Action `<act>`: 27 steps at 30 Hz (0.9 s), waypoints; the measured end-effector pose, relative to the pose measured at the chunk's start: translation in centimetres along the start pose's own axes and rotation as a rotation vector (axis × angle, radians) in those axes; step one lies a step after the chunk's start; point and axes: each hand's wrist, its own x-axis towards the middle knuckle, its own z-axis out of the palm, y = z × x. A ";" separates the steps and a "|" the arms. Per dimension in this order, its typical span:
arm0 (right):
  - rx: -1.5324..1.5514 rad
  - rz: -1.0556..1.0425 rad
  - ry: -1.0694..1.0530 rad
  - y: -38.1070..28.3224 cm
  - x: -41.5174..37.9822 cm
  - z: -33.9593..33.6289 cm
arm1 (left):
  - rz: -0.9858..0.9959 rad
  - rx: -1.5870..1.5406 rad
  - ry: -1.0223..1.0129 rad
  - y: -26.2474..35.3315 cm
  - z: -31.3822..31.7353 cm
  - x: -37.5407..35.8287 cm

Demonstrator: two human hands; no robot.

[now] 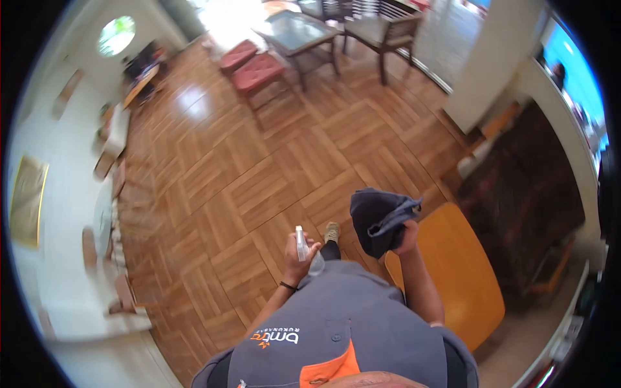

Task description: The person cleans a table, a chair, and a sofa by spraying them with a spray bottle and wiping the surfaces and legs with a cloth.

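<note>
My left hand (297, 260) is wrapped round a small clear spray bottle (315, 264) with a white nozzle, held in front of my grey shirt. A dark band circles that wrist. On the other side, my right hand (407, 238) grips a bunched dark grey cloth (380, 220), which hangs over the floor just left of a wooden chair seat (453, 271). The two hands are apart. One of my shoes (332, 231) shows on the floor between them.
A glass-topped table (301, 32), red cushioned stools (259, 72) and a wooden armchair (386, 35) stand at the top. A dark-covered table (527, 194) is at the right. Along the left wall are a white table (103, 216) and chairs. Parquet floor lies between.
</note>
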 end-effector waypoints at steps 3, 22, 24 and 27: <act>0.101 -0.160 0.181 -1.8 3.6 -0.2 | 0.134 -0.036 -0.177 -1.0 1.1 10.5; 0.326 -1.018 0.927 -7.7 19.7 -8.0 | 0.384 -0.127 -1.112 4.2 27.9 51.2; 0.326 -1.056 1.001 -11.2 23.2 -7.1 | 0.339 -0.156 -1.171 5.2 29.8 52.9; 0.331 -1.057 0.893 -18.1 27.0 -7.6 | 0.392 -0.095 -1.243 7.0 33.9 55.5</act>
